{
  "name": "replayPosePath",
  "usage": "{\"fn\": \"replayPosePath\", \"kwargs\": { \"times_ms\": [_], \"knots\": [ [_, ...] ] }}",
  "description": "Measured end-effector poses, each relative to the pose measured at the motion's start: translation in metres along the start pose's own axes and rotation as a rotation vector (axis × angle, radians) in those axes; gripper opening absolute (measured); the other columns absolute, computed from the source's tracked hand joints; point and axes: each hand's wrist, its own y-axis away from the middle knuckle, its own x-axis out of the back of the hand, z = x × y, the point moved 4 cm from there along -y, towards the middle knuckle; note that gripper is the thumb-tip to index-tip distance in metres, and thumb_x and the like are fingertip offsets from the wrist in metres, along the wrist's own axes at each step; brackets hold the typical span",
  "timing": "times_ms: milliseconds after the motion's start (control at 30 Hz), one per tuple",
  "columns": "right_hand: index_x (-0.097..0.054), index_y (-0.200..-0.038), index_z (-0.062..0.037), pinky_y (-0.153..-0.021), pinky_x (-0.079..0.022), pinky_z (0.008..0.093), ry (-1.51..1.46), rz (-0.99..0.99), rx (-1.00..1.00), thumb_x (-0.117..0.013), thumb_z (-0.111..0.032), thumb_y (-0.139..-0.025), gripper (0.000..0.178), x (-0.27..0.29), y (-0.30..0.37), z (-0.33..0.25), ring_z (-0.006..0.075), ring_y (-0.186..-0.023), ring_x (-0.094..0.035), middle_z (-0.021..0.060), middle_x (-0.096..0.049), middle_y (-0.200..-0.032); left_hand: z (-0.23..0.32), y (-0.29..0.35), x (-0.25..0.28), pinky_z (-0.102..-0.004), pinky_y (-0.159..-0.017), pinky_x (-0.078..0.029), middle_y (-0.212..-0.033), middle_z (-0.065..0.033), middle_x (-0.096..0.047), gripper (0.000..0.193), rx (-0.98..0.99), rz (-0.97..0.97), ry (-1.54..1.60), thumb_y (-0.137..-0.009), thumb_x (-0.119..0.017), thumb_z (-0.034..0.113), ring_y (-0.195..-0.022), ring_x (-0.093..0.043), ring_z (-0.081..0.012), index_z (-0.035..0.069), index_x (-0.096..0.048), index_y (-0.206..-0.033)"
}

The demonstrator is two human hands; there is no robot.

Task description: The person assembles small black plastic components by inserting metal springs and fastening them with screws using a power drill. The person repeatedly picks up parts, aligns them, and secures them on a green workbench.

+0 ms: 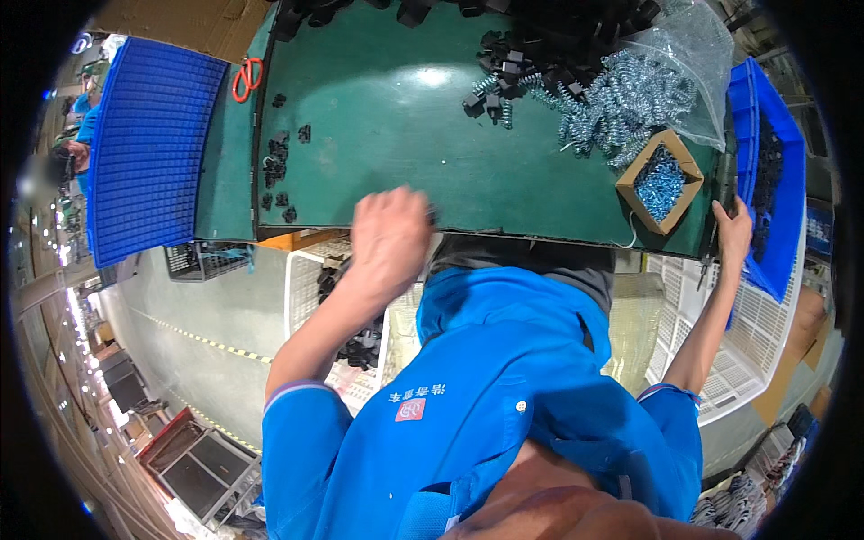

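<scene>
My left hand [390,236] is over the near edge of the green-topped table [378,153], its fingers curled and slightly blurred. A small dark piece shows beside its fingers, too little of it to name. At the table's right edge is my right hand [735,236], thumb and fingers apart, beside a blue bin [745,117] of dark parts. Small black parts [276,160] lie scattered along the left of the table. Toward the far right, metal coil springs [621,99] are heaped next to black plastic pieces [513,67]. An open cardboard box [688,193] holds small bluish metal pieces [660,186].
Orange-handled scissors [243,81] lie at the far left, near a large blue ribbed bin [153,153] and a cardboard carton [193,22]. A clear plastic bag [697,63] covers some springs. White crates [297,288] stand below the table. Another person [83,135] is at far left.
</scene>
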Motion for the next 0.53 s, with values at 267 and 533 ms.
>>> {"fn": "replayPosePath", "kwargs": {
  "times_ms": [267, 533],
  "knots": [
    [-0.07, -0.096, -0.0058, -0.077, -0.052, 0.0401, -0.094, -0.134, 0.401, -0.063, -0.026, -0.089, 0.022, 0.044, 0.067, -0.185, 0.0346, -0.091, -0.066, 0.0114, -0.07, -0.099, -0.089, 0.095, -0.023, -0.0466, -0.083, -0.049, -0.102, -0.016, -0.066, 0.046, 0.37, -0.518, -0.289, -0.078, -0.074, 0.042, -0.1, -0.065, -0.0297, 0.006, -0.069, -0.107],
    [-0.068, -0.091, -0.0105, -0.069, -0.053, 0.0446, 0.308, -0.098, 0.592, -0.074, -0.014, -0.074, 0.019, -0.033, 0.04, -0.148, 0.0343, -0.08, -0.068, 0.0135, -0.067, -0.086, -0.033, -0.099, 0.027, -0.0479, -0.082, -0.051, -0.107, -0.0188, -0.065, 0.041, 0.093, 0.021, 0.106, -0.087, -0.069, 0.035, -0.096, -0.064, -0.0389, 0.007, -0.064, -0.117]
  ]
}}
